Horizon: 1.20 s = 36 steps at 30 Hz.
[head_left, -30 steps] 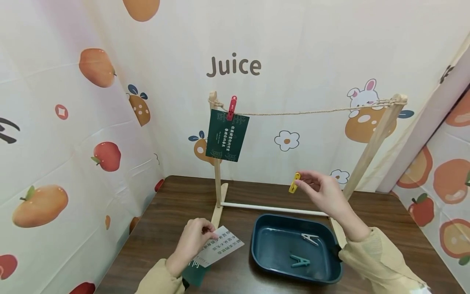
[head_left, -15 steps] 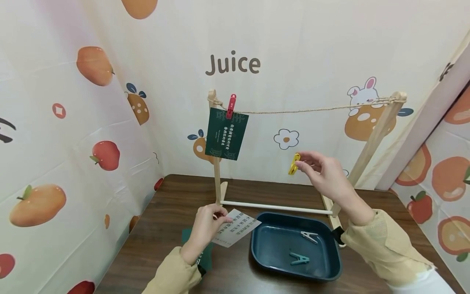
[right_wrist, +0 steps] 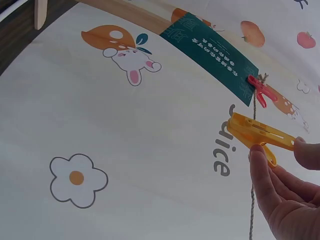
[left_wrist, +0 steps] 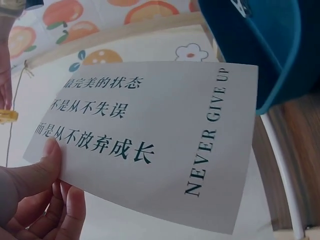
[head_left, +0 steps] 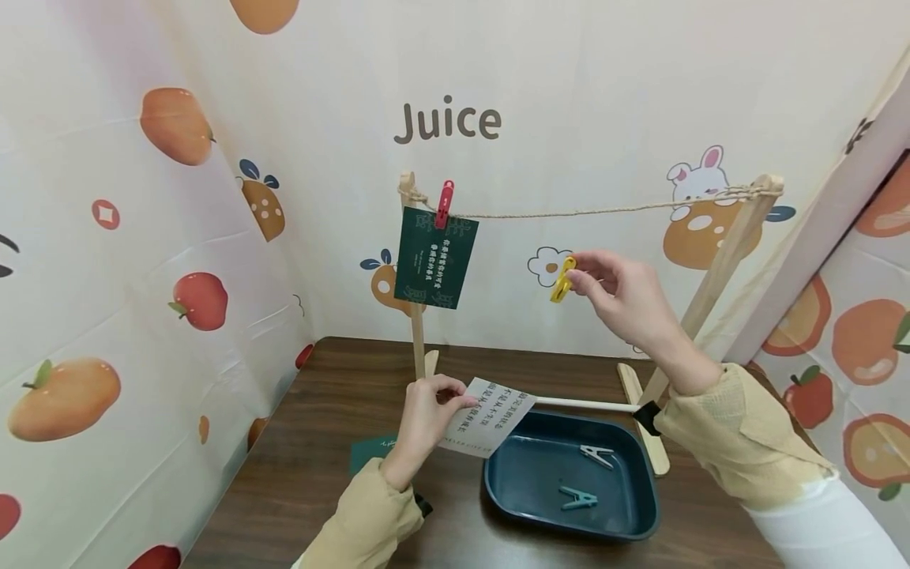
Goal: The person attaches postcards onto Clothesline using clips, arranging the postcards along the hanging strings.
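Observation:
My left hand (head_left: pixel 426 412) pinches the edge of a white printed card (head_left: pixel 490 419) between thumb and fingers; in the left wrist view the card (left_wrist: pixel 160 135) faces the camera with "NEVER GIVE UP" along one end. My right hand (head_left: pixel 629 304) holds a yellow clothespin (head_left: pixel 562 280) by its handles, below the twine line (head_left: pixel 569 212). The right wrist view shows thumb and fingertips on the handles of that yellow clothespin (right_wrist: pixel 257 134). A dark green card (head_left: pixel 436 259) hangs at the line's left end under a red clothespin (head_left: pixel 444 205).
The twine runs between two wooden posts (head_left: pixel 732 245) joined low by a white rod (head_left: pixel 590 404). A dark blue tray (head_left: pixel 490 494) holds a white clothespin (head_left: pixel 597 455) and a teal clothespin (head_left: pixel 578 498). Another green card (head_left: pixel 370 452) lies on the brown table (head_left: pixel 284 466), partly behind the left arm.
Both hands have risen, the left also moving right with the white card until it overlaps the tray's far left corner. The yellow clothespin has come up closer to the line.

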{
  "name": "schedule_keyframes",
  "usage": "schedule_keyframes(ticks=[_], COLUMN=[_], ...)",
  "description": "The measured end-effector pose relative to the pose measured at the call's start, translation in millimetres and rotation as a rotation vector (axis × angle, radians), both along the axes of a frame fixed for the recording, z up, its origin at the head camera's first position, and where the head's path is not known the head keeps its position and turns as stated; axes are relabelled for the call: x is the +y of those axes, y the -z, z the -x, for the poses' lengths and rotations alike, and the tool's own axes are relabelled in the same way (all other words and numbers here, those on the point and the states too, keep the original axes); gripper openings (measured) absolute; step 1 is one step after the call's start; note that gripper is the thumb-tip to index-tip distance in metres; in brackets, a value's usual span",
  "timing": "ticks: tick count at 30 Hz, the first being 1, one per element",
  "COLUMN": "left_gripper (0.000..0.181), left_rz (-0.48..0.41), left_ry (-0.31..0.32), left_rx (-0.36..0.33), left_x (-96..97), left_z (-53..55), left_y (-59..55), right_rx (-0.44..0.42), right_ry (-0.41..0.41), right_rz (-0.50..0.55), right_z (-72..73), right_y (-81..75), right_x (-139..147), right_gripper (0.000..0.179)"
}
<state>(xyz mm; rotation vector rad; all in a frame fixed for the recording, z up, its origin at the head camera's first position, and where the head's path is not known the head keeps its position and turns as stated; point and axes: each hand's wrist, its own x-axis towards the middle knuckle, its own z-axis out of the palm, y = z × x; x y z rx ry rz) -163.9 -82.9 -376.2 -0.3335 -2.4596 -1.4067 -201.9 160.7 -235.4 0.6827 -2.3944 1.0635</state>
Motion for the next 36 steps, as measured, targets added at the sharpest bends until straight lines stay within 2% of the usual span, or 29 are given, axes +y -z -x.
schedule_keyframes(ticks=[2,7,13,20,24,30,36], left_gripper=[0.011,0.012,0.012,0.013,0.013,0.016,0.016], left_rz=[-0.023,-0.062,-0.08,-0.166,-0.173,-0.158,-0.151], left_ry=[-0.001,0.021,0.024,0.057,0.048,0.008,0.002], left_rx=[-0.028,-0.043,-0.057,-0.077,-0.063,-0.051,-0.002], left_x=[2.5,7.3,13.3,17.2,18.7,21.7,24.3], left_z=[2.8,10.5,20.9,34.3,41.4,51.3,60.1], left_y=[-2.1,-7.2,-16.4,-26.4,-31.2,-44.5,-56.6], right_rx=[-0.005,-0.001,0.019,0.021,0.01,0.013,0.018], right_ry=[0.0,0.013,0.032,0.033,0.031,0.012,0.013], right_rz=[0.011,0.021,0.031,0.052,0.074,0.128,0.148], right_z=[2.0,5.8,11.3,16.9,19.6,25.5,30.2], right_y=[-4.4,-13.2,-18.4,-23.3,-27.9,-38.1,-46.6], right_x=[-1,-4,-9,-13,-15,-20,-25], right_gripper=[0.026,0.026,0.025,0.024,0.024,0.024,0.023])
